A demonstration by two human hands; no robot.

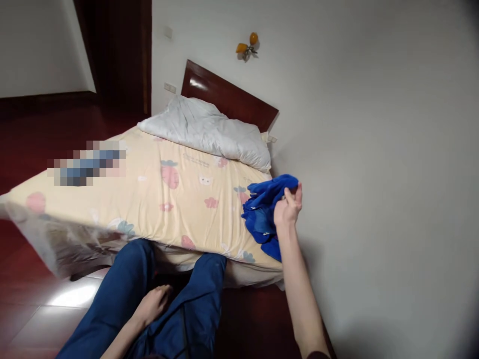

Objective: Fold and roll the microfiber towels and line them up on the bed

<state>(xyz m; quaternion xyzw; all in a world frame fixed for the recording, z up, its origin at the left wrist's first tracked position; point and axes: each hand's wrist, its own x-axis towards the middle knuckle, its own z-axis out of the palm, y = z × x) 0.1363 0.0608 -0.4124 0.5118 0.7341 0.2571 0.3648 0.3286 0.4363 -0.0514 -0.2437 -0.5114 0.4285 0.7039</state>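
Right hand (pixel 288 209) at the bed's right edge, thumb and fingers clamped on the top of a bright-blue, crumpled soft-fabric cloth (pixel 262 219); cloth lies bunched on the bed's near right corner, upper end raised off it. Left hand (pixel 155 301) in front of the bed's near edge, fingers curled, just by the wearer's dark-blue fabric trousers (pixel 127 279); palm side hidden, can't tell if fingers are together or apart. Bed (pixel 228 229) itself: wide, low, covered in a pale-yellow fabric sheet with pink strawberries, wrinkled near the cloth. Pixelated blue-grey patch (pixel 92 164) on the bed's left part, can't identify. Puffy pale-grey fabric bedding (pixel 209 129) lies across the bed's far end, glossy red-brown wooden headboard (pixel 232 94) behind. Two-shade amber wall lamp (pixel 247 47) above the bed's head end; plain white wall (pixel 392 149) right of the bed; glossy dark-red floor (pixel 33 134) left of the bed.
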